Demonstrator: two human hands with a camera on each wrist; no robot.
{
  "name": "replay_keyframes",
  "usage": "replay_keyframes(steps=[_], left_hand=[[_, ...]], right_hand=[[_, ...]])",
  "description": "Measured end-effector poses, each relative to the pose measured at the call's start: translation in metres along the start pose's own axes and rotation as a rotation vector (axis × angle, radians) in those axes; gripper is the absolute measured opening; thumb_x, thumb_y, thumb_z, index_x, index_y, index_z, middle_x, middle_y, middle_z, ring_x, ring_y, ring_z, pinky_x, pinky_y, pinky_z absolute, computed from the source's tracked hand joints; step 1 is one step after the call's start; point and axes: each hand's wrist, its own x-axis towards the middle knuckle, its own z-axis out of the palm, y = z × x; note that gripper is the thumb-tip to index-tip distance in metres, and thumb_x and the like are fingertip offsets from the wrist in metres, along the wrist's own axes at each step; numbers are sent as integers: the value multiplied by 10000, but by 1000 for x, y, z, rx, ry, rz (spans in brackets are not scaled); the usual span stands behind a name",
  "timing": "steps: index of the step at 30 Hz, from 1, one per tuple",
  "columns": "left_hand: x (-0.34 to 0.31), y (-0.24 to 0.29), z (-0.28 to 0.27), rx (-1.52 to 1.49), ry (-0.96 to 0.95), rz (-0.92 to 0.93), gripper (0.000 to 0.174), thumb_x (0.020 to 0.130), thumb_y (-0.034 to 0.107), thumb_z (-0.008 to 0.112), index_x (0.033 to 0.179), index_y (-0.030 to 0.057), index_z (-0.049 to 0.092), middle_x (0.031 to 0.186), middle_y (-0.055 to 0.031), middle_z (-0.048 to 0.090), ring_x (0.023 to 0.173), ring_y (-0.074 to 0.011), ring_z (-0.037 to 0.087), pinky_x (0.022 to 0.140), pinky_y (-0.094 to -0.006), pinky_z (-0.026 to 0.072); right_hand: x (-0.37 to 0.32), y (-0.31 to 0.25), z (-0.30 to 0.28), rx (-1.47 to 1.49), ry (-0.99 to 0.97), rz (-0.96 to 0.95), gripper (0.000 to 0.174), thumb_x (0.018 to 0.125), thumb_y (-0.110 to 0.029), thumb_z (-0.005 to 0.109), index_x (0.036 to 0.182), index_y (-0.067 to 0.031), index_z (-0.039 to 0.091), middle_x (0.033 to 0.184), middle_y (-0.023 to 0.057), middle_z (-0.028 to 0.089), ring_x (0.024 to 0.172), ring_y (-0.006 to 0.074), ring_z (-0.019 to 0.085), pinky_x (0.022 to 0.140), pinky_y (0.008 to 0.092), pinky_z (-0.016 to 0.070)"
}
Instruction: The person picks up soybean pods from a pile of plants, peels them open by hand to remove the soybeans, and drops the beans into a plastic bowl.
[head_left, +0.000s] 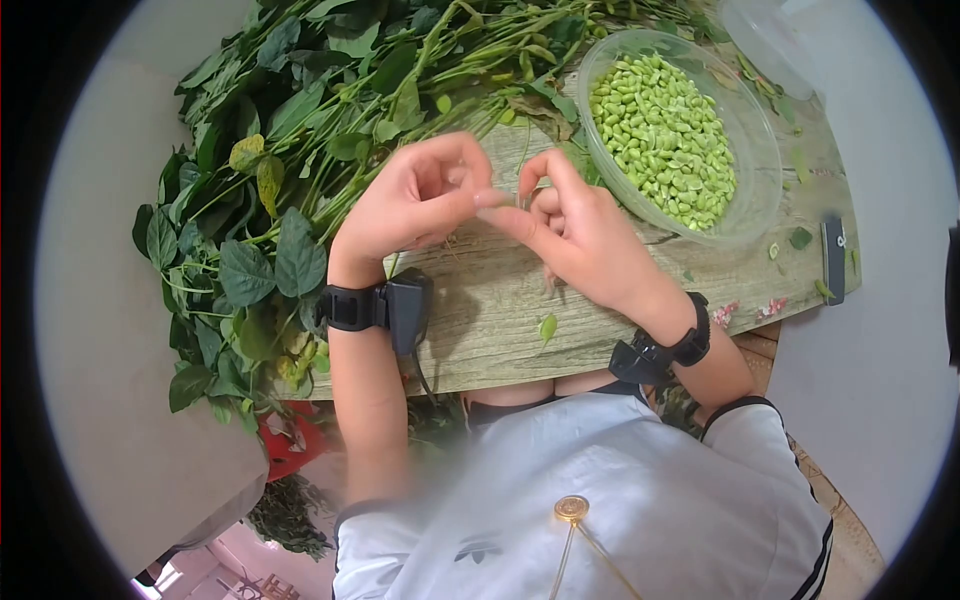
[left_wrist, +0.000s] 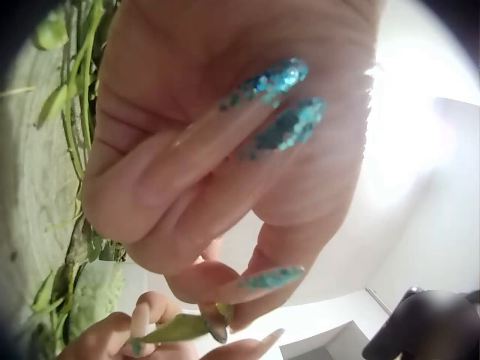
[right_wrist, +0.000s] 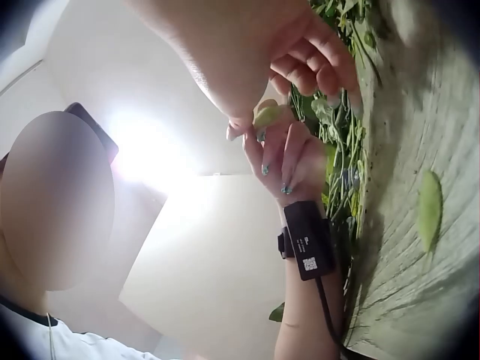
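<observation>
Hands meet over the middle of the wooden tabletop (head_left: 500,320) in the head view: the left hand (head_left: 415,195) and the right hand (head_left: 575,225) bring curled fingertips together around a small soybean pod (head_left: 520,200), which is mostly hidden between them. A heap of leafy soybean plants (head_left: 300,120) covers the tabletop's far left part. A clear bowl (head_left: 757,120) of shelled beans (head_left: 665,130) stands at the far right corner. A loose green pod scrap (head_left: 547,327) lies near the near edge, below the right hand.

From the left wrist, the left hand (left_wrist: 225,150) fills the frame, its fingers curled in, with glittery turquoise nails. Its thumb and a fingertip pinch one end of the soybean pod (left_wrist: 180,328); the right hand's fingers (left_wrist: 112,334) hold the other end.

From the right wrist, the right hand (right_wrist: 247,52) and the left hand (right_wrist: 289,161) both grip the soybean pod (right_wrist: 268,116), held clear above the tabletop (right_wrist: 420,300).
</observation>
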Motion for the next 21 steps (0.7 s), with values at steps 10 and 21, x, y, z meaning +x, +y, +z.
replay_keyframes(steps=[10, 21], left_hand=[[0, 7, 3, -80, 39, 30, 180, 937, 202, 619, 936, 30, 568, 643, 87, 460, 480, 24, 328, 424, -157, 215], [30, -28, -2, 895, 846, 156, 229, 890, 232, 669, 983, 30, 614, 543, -66, 552, 440, -159, 476, 450, -318, 366]], right_hand=[[-4, -9, -30, 703, -601, 123, 373, 944, -349, 628, 841, 10, 639, 680, 67, 643, 576, 142, 636, 512, 254, 489], [3, 14, -17, 1534, -1668, -460, 662, 732, -427, 786, 1067, 127, 650, 936, 225, 698, 675, 202, 710, 546, 227, 586]])
